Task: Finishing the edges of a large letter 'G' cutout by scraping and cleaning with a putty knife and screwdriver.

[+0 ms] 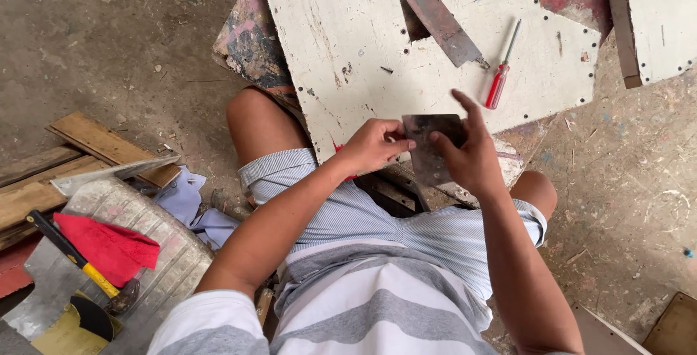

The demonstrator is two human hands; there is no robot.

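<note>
Dark, worn metal fills the centre of the view: a flat rectangular scraper blade (pixel 432 148) held between both hands above the person's lap. The left hand (pixel 372 144) pinches the blade's left edge, its grip pressed together with thumb and fingers closed on the metal. The right hand (pixel 470 153) clasps the blade's right side, thumb on its face and fingers behind, while the index finger points up and away. Just beyond the hands lies a scuffed white board (pixel 348 43) studded with small dots along its edges. On that board rest a red-handled screwdriver (pixel 501 79) and, near it, a second rusty flat blade (pixel 443 21), both apart from the hands. The person sits in striped shorts, knees bare. To the left, on the dusty concrete floor (pixel 109 35), are wooden planks (pixel 94 141), a red cloth (pixel 109 246) and a yellow-handled hammer (pixel 87 268).
</note>
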